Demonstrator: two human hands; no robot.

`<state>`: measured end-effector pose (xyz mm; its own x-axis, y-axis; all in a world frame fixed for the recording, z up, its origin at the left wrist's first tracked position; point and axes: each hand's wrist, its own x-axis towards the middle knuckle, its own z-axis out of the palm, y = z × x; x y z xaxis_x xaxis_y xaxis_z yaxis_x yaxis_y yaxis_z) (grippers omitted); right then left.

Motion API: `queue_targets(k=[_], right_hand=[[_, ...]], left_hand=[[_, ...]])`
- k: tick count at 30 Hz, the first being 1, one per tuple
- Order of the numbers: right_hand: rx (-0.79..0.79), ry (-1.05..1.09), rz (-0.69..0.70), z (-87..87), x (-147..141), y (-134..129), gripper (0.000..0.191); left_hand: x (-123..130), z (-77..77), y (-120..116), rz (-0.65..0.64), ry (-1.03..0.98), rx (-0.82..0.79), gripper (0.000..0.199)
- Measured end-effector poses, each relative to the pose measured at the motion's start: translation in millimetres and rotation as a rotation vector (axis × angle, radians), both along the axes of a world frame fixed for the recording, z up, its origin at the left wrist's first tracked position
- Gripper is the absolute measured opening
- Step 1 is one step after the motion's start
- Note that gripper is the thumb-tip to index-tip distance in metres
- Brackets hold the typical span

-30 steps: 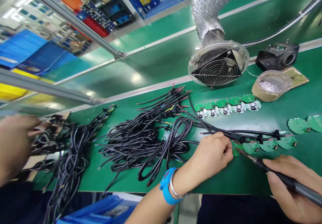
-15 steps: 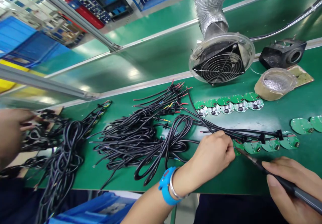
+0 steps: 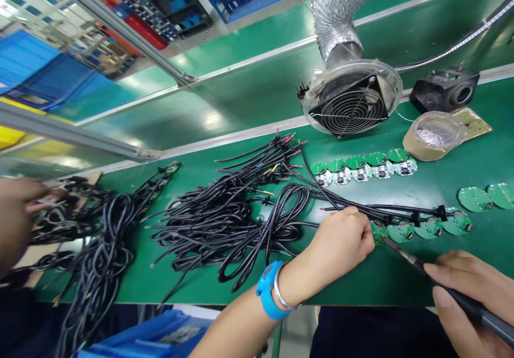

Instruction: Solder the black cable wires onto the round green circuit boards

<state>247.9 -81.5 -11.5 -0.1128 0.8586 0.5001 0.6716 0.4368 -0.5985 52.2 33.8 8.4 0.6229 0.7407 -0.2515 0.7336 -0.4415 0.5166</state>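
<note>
My left hand (image 3: 347, 237), wearing a blue wristband and a metal bangle, is closed beside the leftmost small green circuit board (image 3: 378, 233) in a row. A black cable (image 3: 307, 224) runs into its grip from the left; the fingertips are partly hidden. My right hand (image 3: 468, 288) is wrapped round the dark handle of a soldering iron (image 3: 409, 259). The iron's tip touches or hovers just over that leftmost board. Black cables (image 3: 385, 208) with red wires lead to the other round boards (image 3: 429, 229) of the row.
A heap of black cables (image 3: 241, 208) lies left of my hands. Behind stand a fume extractor fan (image 3: 349, 103), a tub (image 3: 425, 149) and a black holder (image 3: 445, 91). More boards (image 3: 363, 171) lie in rows. At far left a co-worker's hand (image 3: 18, 208) reaches over another bundle (image 3: 112, 229).
The view has shifted slightly. The iron's tip has moved a little to the right on the board, while my left hand keeps its hold. The co-worker's hand has moved slightly.
</note>
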Motion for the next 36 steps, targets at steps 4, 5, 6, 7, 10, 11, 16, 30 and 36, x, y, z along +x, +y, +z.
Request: queue_targets(k=[4, 5, 6, 7, 10, 11, 16, 30, 36], right_hand=[[0.036, 0.015, -0.078, 8.8, -6.7, -1.4, 0.017], [0.033, 0.041, -0.119, 9.9, -9.5, -3.0, 0.017], [0.025, 0.064, -0.151, 10.4, -12.1, -4.6, 0.018], [0.017, 0.079, -0.163, 10.6, -14.1, -6.2, 0.018], [0.009, 0.082, -0.150, 9.7, -15.3, -9.7, 0.020], [0.016, 0.068, -0.138, 9.2, -14.2, -10.7, 0.021], [0.007, 0.024, -0.138, 8.6, -8.8, -14.4, 0.021], [0.030, 0.069, -0.157, 6.9, -27.1, 0.7, 0.016], [0.022, 0.050, -0.157, 3.0, -27.0, 0.0, 0.016]], left_hand=[[-3.9, 6.0, 4.3, -0.055, -0.051, -0.049, 0.008], [-5.4, 7.3, 4.9, -0.082, -0.063, -0.051, 0.007], [-6.8, 8.2, 5.1, -0.114, -0.065, -0.045, 0.007], [-7.9, 9.0, 4.9, -0.153, -0.055, -0.030, 0.007], [-9.6, 10.6, 2.4, -0.283, 0.030, 0.050, 0.009], [-9.6, 11.2, 1.4, -0.325, 0.060, 0.079, 0.011], [-8.6, 13.1, -1.5, -0.489, 0.131, 0.190, 0.015], [-4.7, 6.9, -2.3, -0.371, 0.119, 0.169, 0.010], [-4.9, 4.9, -3.2, -0.344, 0.090, 0.159, 0.009]])
